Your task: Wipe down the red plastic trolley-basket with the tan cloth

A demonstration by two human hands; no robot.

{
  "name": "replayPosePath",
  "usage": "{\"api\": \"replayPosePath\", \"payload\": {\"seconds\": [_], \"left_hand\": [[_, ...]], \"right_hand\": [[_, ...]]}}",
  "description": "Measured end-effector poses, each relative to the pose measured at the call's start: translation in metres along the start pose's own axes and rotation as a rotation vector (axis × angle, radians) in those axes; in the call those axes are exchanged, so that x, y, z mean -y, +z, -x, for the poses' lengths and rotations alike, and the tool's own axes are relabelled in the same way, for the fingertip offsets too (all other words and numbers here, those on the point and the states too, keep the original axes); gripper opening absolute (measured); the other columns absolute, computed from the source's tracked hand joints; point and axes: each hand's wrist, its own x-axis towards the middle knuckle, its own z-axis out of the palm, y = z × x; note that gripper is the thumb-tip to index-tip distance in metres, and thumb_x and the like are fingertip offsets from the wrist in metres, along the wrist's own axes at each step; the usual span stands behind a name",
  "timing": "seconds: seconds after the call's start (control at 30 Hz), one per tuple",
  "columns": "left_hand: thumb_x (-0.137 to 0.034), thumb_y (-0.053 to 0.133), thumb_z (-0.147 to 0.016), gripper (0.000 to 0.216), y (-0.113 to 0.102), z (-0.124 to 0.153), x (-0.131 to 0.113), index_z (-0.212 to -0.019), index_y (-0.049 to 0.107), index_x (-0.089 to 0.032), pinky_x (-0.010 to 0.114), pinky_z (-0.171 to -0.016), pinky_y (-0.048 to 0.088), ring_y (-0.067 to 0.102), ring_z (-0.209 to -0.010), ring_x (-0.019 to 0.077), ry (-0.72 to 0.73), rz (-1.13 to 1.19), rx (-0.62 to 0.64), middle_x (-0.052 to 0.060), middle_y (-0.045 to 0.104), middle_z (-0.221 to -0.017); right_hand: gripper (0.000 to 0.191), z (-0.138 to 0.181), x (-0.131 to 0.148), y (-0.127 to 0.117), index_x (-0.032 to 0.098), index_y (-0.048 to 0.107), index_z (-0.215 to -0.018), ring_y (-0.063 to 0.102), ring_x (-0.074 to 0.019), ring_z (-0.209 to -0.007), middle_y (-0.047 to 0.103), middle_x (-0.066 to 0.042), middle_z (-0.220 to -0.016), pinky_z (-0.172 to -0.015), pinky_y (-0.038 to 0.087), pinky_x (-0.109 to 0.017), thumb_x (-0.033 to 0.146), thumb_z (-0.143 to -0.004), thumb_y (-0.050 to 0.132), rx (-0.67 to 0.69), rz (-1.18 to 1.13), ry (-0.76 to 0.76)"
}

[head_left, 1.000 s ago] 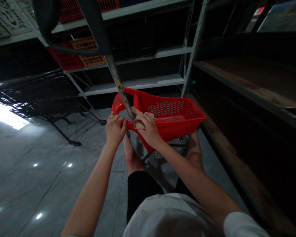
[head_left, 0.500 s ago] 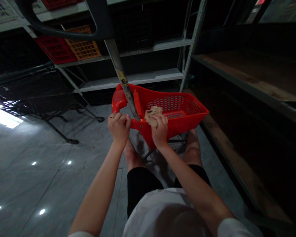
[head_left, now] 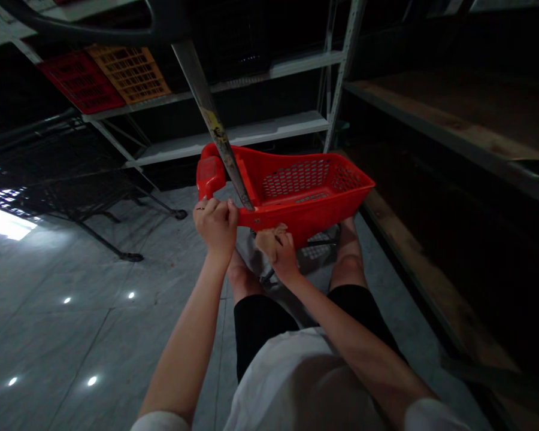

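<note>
A red plastic shopping cart (head_left: 314, 216) with perforated basket walls stands between my legs. My left hand (head_left: 216, 224) is wrapped round the near end of its red handle (head_left: 210, 175). My right hand (head_left: 285, 257) grips a crumpled tan cloth (head_left: 266, 242) against the outside of the basket's near side, below the rim. A scuffed metal pole (head_left: 215, 129) with a torn yellow sticker rises from the cart beside the handle and ends in a dark loop at the top.
A metal shelf rack (head_left: 278, 127) stands behind the cart, holding a red crate (head_left: 81, 82) and a yellow crate (head_left: 130, 72). Dark wire carts (head_left: 85, 179) stand at the left. Wooden-edged shelving (head_left: 431, 120) runs along the right. Grey floor tiles (head_left: 94, 335) reflect lights.
My right hand has moved the cloth from the basket's near rim down onto its outer side. My left hand keeps its hold on the handle. The view has shifted slightly.
</note>
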Motion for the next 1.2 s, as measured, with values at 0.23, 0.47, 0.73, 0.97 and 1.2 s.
{"api": "replayPosePath", "payload": {"seconds": [0.23, 0.47, 0.73, 0.97, 1.2], "left_hand": [[-0.032, 0.049, -0.101, 0.038, 0.0, 0.0, -0.009, -0.065, 0.057, -0.022, 0.048, -0.108, 0.039, 0.059, -0.1, 0.0266, -0.065, 0.063, 0.072, 0.004, 0.052, -0.074], [-0.032, 0.049, -0.103, 0.039, 0.003, -0.001, -0.013, -0.066, 0.055, -0.021, 0.049, -0.107, 0.04, 0.059, -0.101, 0.0273, -0.054, 0.049, 0.073, 0.004, 0.053, -0.076], [-0.033, 0.051, -0.103, 0.037, 0.011, -0.003, -0.024, -0.068, 0.055, -0.021, 0.052, -0.109, 0.038, 0.059, -0.109, 0.0299, -0.086, 0.091, 0.069, 0.005, 0.055, -0.079], [-0.039, 0.046, -0.107, 0.037, 0.01, 0.001, -0.052, -0.079, 0.062, -0.021, 0.05, -0.109, 0.036, 0.06, -0.113, 0.0311, -0.046, 0.083, 0.179, 0.008, 0.062, -0.089], [-0.034, 0.044, -0.107, 0.03, 0.018, 0.012, -0.082, -0.097, 0.069, -0.022, 0.045, -0.109, 0.039, 0.064, -0.109, 0.0273, 0.012, 0.185, 0.153, 0.01, 0.071, -0.107]], "right_hand": [[0.023, -0.044, 0.023, -0.006, 0.027, 0.075, -0.113, 0.053, -0.0257, -0.113, 0.067, -0.008, -0.118, -0.109, 0.046, -0.046, 0.024, -0.102, 0.055, -0.102, 0.056, -0.172], [0.032, 0.057, -0.061, 0.029, 0.017, 0.075, -0.109, 0.058, -0.0281, -0.113, 0.069, -0.013, -0.107, -0.104, 0.054, -0.045, 0.006, -0.089, 0.052, 0.226, 0.032, 0.102], [0.029, -0.013, -0.027, 0.008, 0.022, 0.069, -0.117, 0.055, -0.0292, -0.124, 0.064, -0.012, -0.119, -0.115, 0.048, -0.05, 0.018, -0.09, 0.059, -0.113, -0.105, 0.137], [0.032, -0.038, -0.017, -0.007, 0.023, 0.066, -0.122, 0.048, -0.035, -0.14, 0.062, -0.015, -0.135, -0.124, 0.034, -0.066, 0.025, -0.09, 0.064, -0.22, -0.144, 0.172], [0.031, -0.039, -0.022, -0.043, 0.019, 0.072, -0.115, 0.058, -0.033, -0.132, 0.07, -0.015, -0.123, -0.121, 0.042, -0.058, 0.018, -0.086, 0.061, -0.244, -0.114, 0.182]]}}
